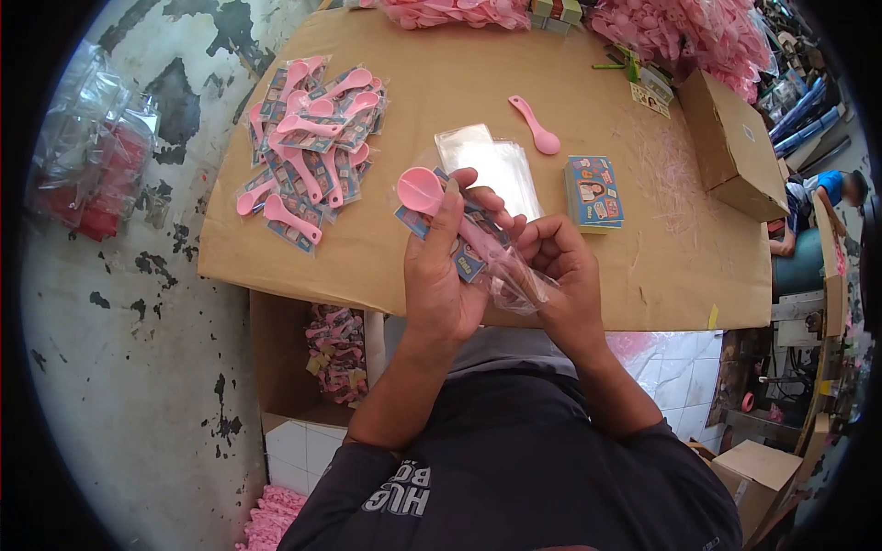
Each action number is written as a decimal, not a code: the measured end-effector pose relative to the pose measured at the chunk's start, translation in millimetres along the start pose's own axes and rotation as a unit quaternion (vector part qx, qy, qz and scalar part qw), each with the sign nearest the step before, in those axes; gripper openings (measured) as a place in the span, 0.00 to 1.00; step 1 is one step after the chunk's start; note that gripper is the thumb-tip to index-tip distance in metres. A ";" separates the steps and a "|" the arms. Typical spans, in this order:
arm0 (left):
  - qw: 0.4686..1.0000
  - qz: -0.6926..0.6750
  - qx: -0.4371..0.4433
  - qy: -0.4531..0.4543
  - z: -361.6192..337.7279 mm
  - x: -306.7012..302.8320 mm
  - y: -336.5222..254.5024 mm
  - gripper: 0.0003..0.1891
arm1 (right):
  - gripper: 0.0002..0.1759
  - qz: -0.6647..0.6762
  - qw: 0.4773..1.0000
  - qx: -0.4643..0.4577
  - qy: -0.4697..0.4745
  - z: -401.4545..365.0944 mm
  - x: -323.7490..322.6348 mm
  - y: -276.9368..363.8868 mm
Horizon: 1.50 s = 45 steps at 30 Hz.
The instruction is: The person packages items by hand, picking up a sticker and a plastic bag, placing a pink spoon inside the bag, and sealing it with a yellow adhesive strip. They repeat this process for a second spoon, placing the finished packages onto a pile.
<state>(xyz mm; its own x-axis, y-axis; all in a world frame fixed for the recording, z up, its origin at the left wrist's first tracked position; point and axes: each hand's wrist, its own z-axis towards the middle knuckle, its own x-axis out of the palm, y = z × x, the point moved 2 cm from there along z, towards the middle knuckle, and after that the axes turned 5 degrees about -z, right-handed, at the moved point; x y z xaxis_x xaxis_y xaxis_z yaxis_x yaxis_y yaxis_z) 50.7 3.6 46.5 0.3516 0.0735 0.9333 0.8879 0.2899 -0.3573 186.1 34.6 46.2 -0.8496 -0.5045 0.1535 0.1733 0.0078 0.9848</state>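
Note:
My left hand (441,257) is wrapped round a clear plastic bag that holds a pink spoon (421,190) and a blue printed card (468,261). The spoon's round bowl points to the upper left. At the bag's other end, my right hand (562,275) pinches the loose plastic (520,286). Just behind my hands lie flat clear bags (505,165) on the brown table (367,262). A loose pink spoon (535,126) rests beyond them, and a stack of blue cards (594,191) is to their right.
Bagged spoons with cards (308,142) are piled at the table's left. Pink heaps (680,37) lie at the back, near a cardboard box (732,145) on the right. An open box (294,367) stands below the front edge. Another person (813,197) is at the far right.

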 end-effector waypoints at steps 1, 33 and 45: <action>1.000 0.005 0.013 -0.003 0.1 -0.2 -1.9 0.17 | 0.13 -0.001 1.000 -0.001 0.001 -1.8 -1.3 2.0; 0.996 0.042 0.064 -0.033 10.2 5.8 -13.5 0.20 | 0.07 -0.043 0.999 -0.023 -0.009 -10.6 -60.8 44.6; 0.999 -0.031 -0.016 -0.001 7.6 -0.3 -15.1 0.20 | 0.18 -0.641 0.653 -0.135 -0.380 -15.4 -172.6 90.3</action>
<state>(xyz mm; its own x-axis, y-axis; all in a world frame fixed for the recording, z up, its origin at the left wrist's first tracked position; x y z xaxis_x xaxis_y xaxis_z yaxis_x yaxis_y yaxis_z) 34.9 6.4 51.9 0.2960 0.0580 0.9534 0.9168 0.2630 -0.3006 356.1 109.0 107.4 -0.3659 0.6284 -0.6864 -0.9291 -0.2050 0.3077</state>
